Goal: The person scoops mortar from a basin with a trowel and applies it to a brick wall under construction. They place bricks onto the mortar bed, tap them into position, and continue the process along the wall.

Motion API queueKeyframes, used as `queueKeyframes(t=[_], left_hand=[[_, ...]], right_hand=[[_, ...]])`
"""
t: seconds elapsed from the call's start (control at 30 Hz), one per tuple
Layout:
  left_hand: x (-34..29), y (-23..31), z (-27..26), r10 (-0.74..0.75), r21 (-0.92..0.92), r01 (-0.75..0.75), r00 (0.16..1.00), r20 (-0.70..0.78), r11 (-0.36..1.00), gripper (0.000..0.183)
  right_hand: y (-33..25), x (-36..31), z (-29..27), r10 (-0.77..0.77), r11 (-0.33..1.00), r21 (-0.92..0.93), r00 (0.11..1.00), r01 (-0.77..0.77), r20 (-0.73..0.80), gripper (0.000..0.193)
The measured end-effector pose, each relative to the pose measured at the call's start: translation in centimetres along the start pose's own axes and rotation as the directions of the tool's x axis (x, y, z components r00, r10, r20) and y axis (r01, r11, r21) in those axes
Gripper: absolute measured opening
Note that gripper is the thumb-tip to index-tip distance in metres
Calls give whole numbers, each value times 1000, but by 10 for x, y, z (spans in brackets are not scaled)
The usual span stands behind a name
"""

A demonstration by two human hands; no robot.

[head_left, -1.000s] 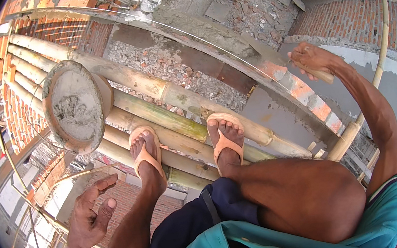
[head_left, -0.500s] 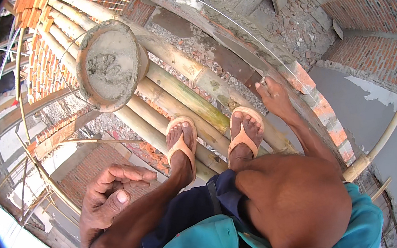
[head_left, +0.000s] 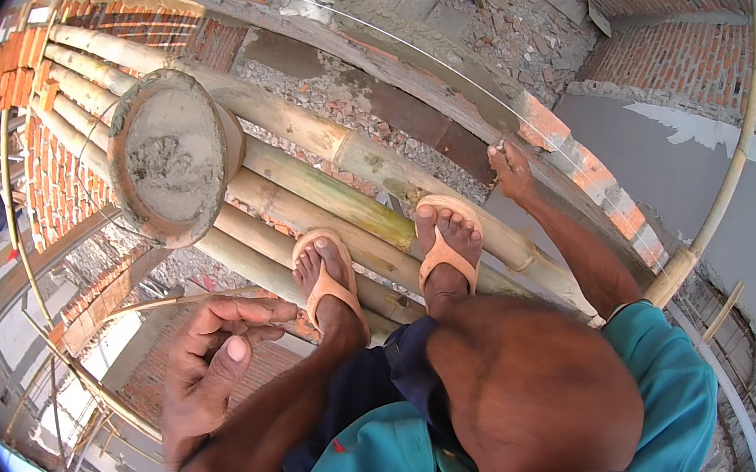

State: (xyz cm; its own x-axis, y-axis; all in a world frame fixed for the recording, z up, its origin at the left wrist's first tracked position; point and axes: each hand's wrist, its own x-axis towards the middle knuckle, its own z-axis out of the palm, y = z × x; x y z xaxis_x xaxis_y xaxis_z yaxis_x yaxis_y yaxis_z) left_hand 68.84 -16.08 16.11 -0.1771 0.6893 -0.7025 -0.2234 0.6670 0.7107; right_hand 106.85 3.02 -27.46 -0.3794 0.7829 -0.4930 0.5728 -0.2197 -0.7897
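Note:
My left hand (head_left: 221, 352) hovers beside my left leg, its fingers loosely curled and apart, with nothing in them. My right hand (head_left: 511, 171) reaches down against the side of the brick wall (head_left: 530, 120), whose top carries wet grey mortar. Its fingers are closed, and whatever they may hold is too hidden to make out. A round bucket (head_left: 232, 141) of wet grey mortar stands on the bamboo poles (head_left: 339, 160) in front of my feet. My sandalled feet rest on the same poles.
A white string line (head_left: 429, 43) runs above the wall top. Several orange bricks (head_left: 8, 70) are stacked at the far left. One bamboo pole (head_left: 752, 139) crosses at the right. Rubble (head_left: 524, 35) and brick walls lie below, with gaps between the poles underfoot.
The view has shifted, so the bucket and poles appear further left. My right hand stays low by the wall, its fingers drawn in more. My left hand keeps its loose curl.

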Motion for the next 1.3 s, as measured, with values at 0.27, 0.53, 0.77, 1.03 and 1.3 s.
queueKeyframes(t=[0.27, 0.53, 0.77, 1.03, 1.3], left_hand=[[33, -30, -58, 436, 91, -446, 776, -455, 890, 46], [73, -156, -181, -6, -108, -594, 171, -985, 797, 44], [135, -158, -245, 108, -290, -495, 629, -770, 819, 78], [153, -153, -218, 154, -345, -619, 610, -778, 706, 72], [136, -136, -200, 257, -385, -684, 640, -724, 619, 86]], right_hand=[[12, -87, -97, -21, 979, -202, 995, 1, -99, 35], [-197, -88, -50, -422, 758, -452, 882, 470, 209, 15], [-482, -22, 82, -684, -256, -676, 365, 692, 632, 18], [-525, 45, 225, -395, -602, -382, 154, 701, 906, 10], [-502, 7, 197, -223, -140, -566, 531, 812, 817, 18]])
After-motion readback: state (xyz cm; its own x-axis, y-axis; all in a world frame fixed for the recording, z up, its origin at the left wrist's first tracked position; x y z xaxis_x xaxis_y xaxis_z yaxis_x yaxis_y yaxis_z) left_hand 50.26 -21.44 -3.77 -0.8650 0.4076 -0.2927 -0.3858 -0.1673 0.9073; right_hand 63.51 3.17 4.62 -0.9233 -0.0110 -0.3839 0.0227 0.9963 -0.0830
